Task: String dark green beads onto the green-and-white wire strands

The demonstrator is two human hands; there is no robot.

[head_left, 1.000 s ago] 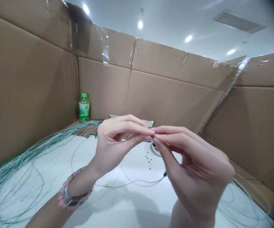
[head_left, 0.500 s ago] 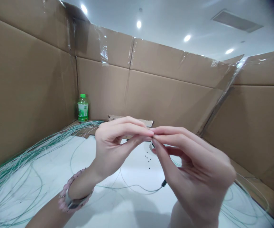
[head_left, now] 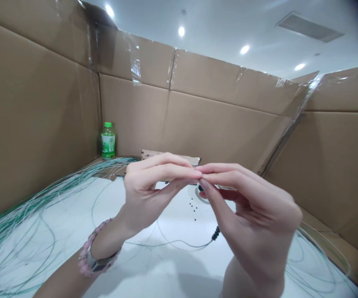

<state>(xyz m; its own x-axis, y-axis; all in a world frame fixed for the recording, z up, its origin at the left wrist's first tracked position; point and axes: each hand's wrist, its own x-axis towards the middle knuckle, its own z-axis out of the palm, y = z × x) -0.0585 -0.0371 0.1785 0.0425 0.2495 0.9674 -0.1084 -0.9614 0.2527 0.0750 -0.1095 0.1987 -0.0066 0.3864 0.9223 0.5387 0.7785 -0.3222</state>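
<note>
Beaded cord (head_left: 215, 234) shows more black beads than prev frame, hanging just below R hand (head_left: 253, 223). L hand (head_left: 148, 194) & R hand pinch tip to tip, grip closed, whatever's held hidden. Loose beads (head_left: 193, 205) on white table (head_left: 173, 269) just left of R hand.

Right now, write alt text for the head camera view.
The left hand and right hand meet in a fingertip pinch above a white table, anything held hidden. Black beads sit on a thin green cord below. Green strands sprawl left, and a green-capped bottle stands against a cardboard wall.
</note>
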